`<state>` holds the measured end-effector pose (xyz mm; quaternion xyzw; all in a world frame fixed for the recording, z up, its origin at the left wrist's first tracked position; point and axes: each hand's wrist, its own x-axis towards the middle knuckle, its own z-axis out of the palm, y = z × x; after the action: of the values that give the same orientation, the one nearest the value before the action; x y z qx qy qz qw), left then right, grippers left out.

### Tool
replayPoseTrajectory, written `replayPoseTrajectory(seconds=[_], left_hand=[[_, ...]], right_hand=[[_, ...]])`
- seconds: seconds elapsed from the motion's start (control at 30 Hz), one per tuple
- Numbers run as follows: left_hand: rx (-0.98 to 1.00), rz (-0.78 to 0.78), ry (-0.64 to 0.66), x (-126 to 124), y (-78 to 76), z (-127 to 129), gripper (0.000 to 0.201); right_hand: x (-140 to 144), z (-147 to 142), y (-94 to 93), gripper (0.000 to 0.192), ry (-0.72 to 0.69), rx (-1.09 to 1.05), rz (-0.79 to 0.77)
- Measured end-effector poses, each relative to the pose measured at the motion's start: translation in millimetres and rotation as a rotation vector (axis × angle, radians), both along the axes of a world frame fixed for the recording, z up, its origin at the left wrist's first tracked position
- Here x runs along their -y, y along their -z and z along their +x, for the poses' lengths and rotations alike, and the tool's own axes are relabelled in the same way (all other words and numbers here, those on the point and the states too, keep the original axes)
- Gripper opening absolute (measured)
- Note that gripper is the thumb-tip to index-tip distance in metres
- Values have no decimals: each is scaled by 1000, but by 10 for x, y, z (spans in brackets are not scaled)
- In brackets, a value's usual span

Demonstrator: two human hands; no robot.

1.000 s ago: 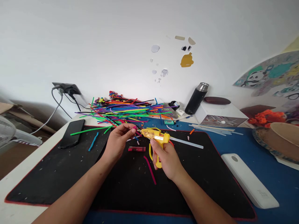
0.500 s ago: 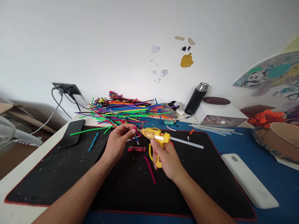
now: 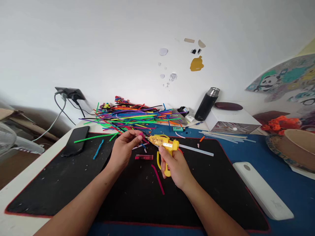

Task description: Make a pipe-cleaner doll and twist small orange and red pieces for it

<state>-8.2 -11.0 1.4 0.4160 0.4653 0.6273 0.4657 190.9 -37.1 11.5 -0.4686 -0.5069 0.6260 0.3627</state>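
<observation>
Our left hand [image 3: 125, 147] pinches a small pink pipe-cleaner piece [image 3: 141, 134]; our right hand [image 3: 175, 167] grips the yellow plastic glue gun [image 3: 164, 146], whose nozzle should stay steady just beside the piece.

A black mat [image 3: 61, 183] covers my desk, with a black phone [image 3: 75, 140] at its far left corner, a red lighter [image 3: 144, 157] near the middle, a dark pink stick [image 3: 158, 179] just this side of it and a clear glue stick [image 3: 197, 150] farther right. Behind the mat sprawls a heap of coloured sticks [image 3: 130, 116], and to its right stand a black flask [image 3: 206, 103] and a white box [image 3: 233, 119]. A white power bank [image 3: 262, 190] lies on the blue cover [image 3: 292, 183] at my right, and a wall socket [image 3: 69, 92] sits at far left.
</observation>
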Motion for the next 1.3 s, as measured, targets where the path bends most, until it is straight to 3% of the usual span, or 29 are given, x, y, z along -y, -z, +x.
replayPoseTrajectory(seconds=[0.4,0.87,1.13,1.3], left_hand=[[-22,10,-23,-4,-34,10,32],[-24,-17,14,-30,-4,0,36],[-40,-20,49,-52,-1,-29,40],[-23,-15,53,-43,-21,-42,45]], right_hand=[[2,-2,28,67,-26,-7,7],[-41,20,70,54,-15,-290,50],[-143,-28,86,54,197,-411,39],[-65,170,32,56,305,-394,-37]])
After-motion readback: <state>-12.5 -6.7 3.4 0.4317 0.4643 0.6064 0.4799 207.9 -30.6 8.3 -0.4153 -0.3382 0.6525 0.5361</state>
